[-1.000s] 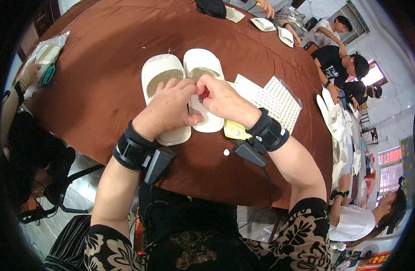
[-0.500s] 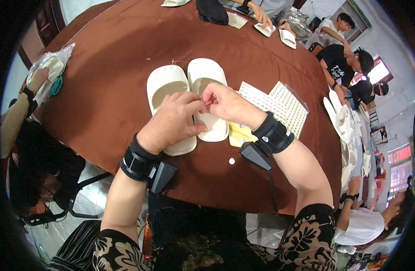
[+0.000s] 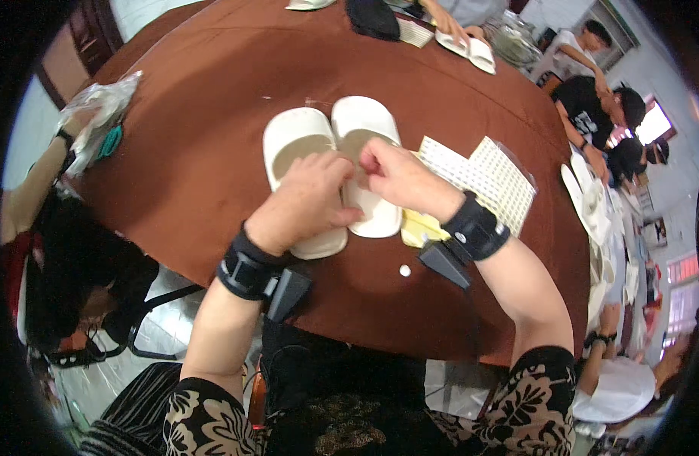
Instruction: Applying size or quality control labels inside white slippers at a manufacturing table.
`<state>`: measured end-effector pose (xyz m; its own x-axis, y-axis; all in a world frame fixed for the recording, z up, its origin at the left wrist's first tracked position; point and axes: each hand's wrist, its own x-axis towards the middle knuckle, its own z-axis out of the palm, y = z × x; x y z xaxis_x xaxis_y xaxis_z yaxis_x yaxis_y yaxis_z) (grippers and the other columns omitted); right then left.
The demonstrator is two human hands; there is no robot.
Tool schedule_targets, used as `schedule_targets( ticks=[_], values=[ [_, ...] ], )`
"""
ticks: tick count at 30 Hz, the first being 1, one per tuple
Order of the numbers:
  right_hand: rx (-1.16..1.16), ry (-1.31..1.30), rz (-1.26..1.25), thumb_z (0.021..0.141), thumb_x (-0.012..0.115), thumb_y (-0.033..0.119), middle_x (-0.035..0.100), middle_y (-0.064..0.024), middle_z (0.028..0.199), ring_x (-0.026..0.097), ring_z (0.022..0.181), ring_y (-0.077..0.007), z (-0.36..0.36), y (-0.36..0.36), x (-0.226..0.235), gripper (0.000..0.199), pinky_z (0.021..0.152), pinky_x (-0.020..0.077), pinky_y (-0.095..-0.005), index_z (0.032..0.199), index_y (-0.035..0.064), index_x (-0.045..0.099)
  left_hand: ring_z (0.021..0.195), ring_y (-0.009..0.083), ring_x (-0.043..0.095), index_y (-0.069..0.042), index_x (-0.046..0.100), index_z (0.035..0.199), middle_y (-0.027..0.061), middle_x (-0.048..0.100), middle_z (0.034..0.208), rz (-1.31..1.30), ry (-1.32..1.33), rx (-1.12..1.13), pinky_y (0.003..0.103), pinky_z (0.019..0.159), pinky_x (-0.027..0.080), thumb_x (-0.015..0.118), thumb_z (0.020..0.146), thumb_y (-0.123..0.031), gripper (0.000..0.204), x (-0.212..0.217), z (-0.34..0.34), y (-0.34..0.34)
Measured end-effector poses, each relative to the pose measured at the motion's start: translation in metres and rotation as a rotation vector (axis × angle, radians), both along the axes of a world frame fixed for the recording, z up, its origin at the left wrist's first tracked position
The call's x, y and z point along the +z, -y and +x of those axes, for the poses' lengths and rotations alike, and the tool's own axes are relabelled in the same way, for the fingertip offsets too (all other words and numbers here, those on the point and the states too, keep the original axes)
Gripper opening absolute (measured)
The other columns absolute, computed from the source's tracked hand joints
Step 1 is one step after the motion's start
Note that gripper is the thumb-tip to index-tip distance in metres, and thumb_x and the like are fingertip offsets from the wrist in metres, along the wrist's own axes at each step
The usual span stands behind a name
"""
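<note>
A pair of white slide slippers lies side by side on the table, toes away from me. My left hand is over the left slipper, fingers bent and thumb apart, with nothing visible between them. Above the right slipper, my right hand is closed in a pinch; whatever it holds is too small to make out. The two hands' fingertips are close together between the slippers. By my right wrist are sheets of small printed stickers and a yellow piece, partly covered by the wrist strap's black box.
A brown cloth covers the round table. A small white disc lies near its front edge. On the left, a person's hand is at a clear plastic bag beside teal-handled scissors. Across the table, another person handles white slippers.
The view has shifted slightly, so the table and slippers appear farther right. My hands stay over the slippers, their fingertips slightly farther apart. Across the table, the other person's two slippers are now closer together.
</note>
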<state>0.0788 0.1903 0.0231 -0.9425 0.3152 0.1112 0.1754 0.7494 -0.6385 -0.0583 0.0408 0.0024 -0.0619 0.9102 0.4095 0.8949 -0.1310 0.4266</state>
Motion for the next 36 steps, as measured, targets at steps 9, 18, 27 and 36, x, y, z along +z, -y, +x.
schedule_targets(
  ticks=[9,18,27,36],
  values=[
    [0.009,-0.039,0.101,0.08,0.063,-0.002,0.057,-0.0097,0.08,0.052,0.07,-0.0171,0.012,-0.008,-0.015,0.02,0.065,0.0472,-0.0321,0.095,0.0023,0.05,0.106,0.0329,0.054,-0.009,0.061,0.107,0.0115,0.057,0.11,-0.024,0.027,-0.041,0.044,0.089,0.042,0.079,0.067,-0.032,0.05,-0.005,0.011,-0.002],
    [-0.082,0.148,0.051,0.084,0.061,0.006,0.063,-0.0206,0.091,0.063,0.086,-0.0316,0.004,0.003,-0.003,0.018,0.076,0.0498,-0.0388,0.1,-0.0007,0.054,0.107,0.0318,0.054,-0.01,0.06,0.108,0.0109,0.057,0.112,-0.017,0.085,-0.042,0.044,0.09,0.041,0.076,0.07,-0.028,0.045,-0.012,0.009,0.0],
    [-0.059,0.143,0.105,0.087,0.056,0.003,0.062,-0.0239,0.097,0.06,0.094,-0.0397,0.007,0.008,0.006,0.015,0.082,0.0481,-0.0428,0.101,-0.0027,0.054,0.079,0.0295,0.063,-0.004,0.063,0.097,0.0142,0.064,0.086,0.495,0.451,0.028,0.038,0.07,0.051,0.065,0.084,-0.009,0.014,0.008,0.005,0.008],
    [0.223,-0.031,0.26,0.084,0.055,0.01,0.061,-0.0255,0.099,0.059,0.097,-0.0413,-0.014,0.036,0.039,0.028,0.087,0.0471,-0.0462,0.11,-0.0007,0.057,0.084,0.015,0.06,-0.001,0.063,0.095,0.0086,0.061,0.094,0.863,0.653,0.532,0.028,0.073,0.051,0.061,0.089,-0.007,0.009,-0.001,-0.026,0.003]
  ],
)
